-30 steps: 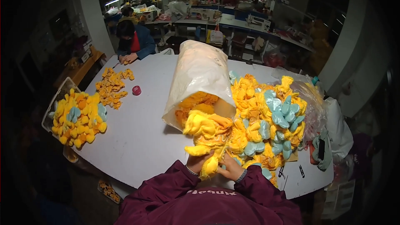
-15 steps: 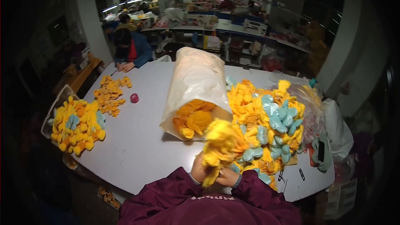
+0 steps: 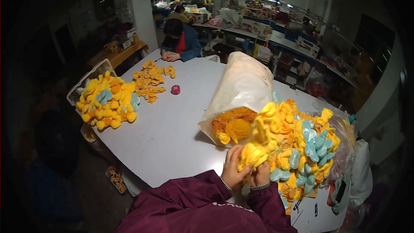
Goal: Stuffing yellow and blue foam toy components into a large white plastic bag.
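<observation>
My left hand (image 3: 234, 168) and my right hand (image 3: 260, 174) are close together at the table's front. Both are closed on a limp yellow plush piece (image 3: 254, 153), whose upper part flops away from me. Behind it lies a big white sack (image 3: 243, 77), its mouth toward me, with orange and yellow plush pieces (image 3: 237, 127) inside. On the right, touching or nearly touching the held piece, spreads a heap of yellow plush pieces (image 3: 284, 116) with shiny light-blue parts (image 3: 311, 150). Some of my right fingers are hidden.
A basket (image 3: 103, 67) heaped with yellow plush pieces (image 3: 110, 99) stands at the left edge. Orange scraps (image 3: 151, 80) and a small red round object (image 3: 175, 89) lie nearby. Across the table (image 3: 159, 133) sits a person in blue (image 3: 187, 43). Small black tools (image 3: 315, 209) lie front right.
My view has swung left, so the scene sits further right. Both hands have turned the yellow piece, and the left fingers now spread over its near end.
</observation>
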Action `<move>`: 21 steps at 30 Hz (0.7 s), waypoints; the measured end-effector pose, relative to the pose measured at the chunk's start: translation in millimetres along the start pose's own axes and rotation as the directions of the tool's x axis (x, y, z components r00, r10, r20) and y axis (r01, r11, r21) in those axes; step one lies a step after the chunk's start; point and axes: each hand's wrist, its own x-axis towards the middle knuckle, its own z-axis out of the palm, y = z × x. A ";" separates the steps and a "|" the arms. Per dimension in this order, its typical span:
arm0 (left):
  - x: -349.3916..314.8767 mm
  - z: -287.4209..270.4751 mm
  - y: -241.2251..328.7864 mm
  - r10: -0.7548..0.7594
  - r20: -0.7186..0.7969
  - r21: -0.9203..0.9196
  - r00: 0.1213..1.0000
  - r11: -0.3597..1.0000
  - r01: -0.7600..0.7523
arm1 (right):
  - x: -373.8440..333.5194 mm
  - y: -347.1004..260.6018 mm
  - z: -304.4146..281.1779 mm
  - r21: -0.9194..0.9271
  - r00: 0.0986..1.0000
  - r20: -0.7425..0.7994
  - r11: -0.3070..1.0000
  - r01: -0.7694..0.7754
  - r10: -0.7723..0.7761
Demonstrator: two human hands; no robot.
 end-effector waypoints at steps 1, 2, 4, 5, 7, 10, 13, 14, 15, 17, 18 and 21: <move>-2.0 -0.7 0.2 0.000 -0.011 0.008 1.000 1.000 0.000 | -4.6 6.5 10.2 -0.001 1.000 0.012 1.000 -0.006 0.006; -7.7 -0.7 0.4 -0.071 -0.030 -0.063 0.997 0.996 0.069 | -9.3 11.6 19.0 0.032 0.999 0.033 0.999 -0.020 0.019; -20.3 1.4 -0.2 -0.217 -0.055 -0.215 0.975 0.956 0.201 | -17.0 19.0 30.5 0.089 0.996 0.075 0.995 -0.053 0.047; -23.7 3.2 -1.8 -0.288 -0.057 -0.292 0.956 0.920 0.260 | -20.7 20.8 34.2 0.117 0.994 0.093 0.991 -0.069 0.058; -12.6 -13.5 -1.4 -0.225 0.087 -0.289 0.971 0.927 0.240 | -31.2 21.0 36.9 0.180 0.993 0.097 0.981 -0.079 0.063; 7.0 -38.6 -14.4 0.045 0.138 -0.211 0.989 0.977 -0.015 | -43.9 9.9 30.0 0.271 0.995 0.089 0.960 -0.068 0.045; 19.1 -53.5 -21.6 0.192 0.165 -0.278 0.967 0.950 -0.142 | -58.2 -8.5 15.3 0.151 0.970 0.113 0.962 -0.230 0.214; 24.9 -57.3 -26.2 0.089 0.151 -0.269 0.985 0.962 -0.046 | -63.4 -13.9 10.3 0.094 0.945 0.123 0.944 -0.317 0.305; 26.4 -58.7 -27.9 -0.019 0.134 -0.259 0.991 0.964 0.054 | -69.5 -18.6 5.6 0.034 0.909 0.127 0.914 -0.405 0.398; 28.2 -59.0 -24.6 -0.026 0.178 -0.251 0.984 0.965 0.071 | -70.5 -31.0 0.1 -0.026 0.868 0.175 0.883 -0.468 0.465; 28.8 -59.5 -21.5 -0.032 0.215 -0.236 0.976 0.968 0.084 | -68.5 -38.4 -0.9 -0.093 0.815 0.226 0.845 -0.527 0.533; 25.7 -55.5 -12.9 -0.044 0.289 -0.203 0.956 0.973 0.107 | -57.7 -54.7 2.4 -0.232 0.684 0.308 0.750 -0.620 0.661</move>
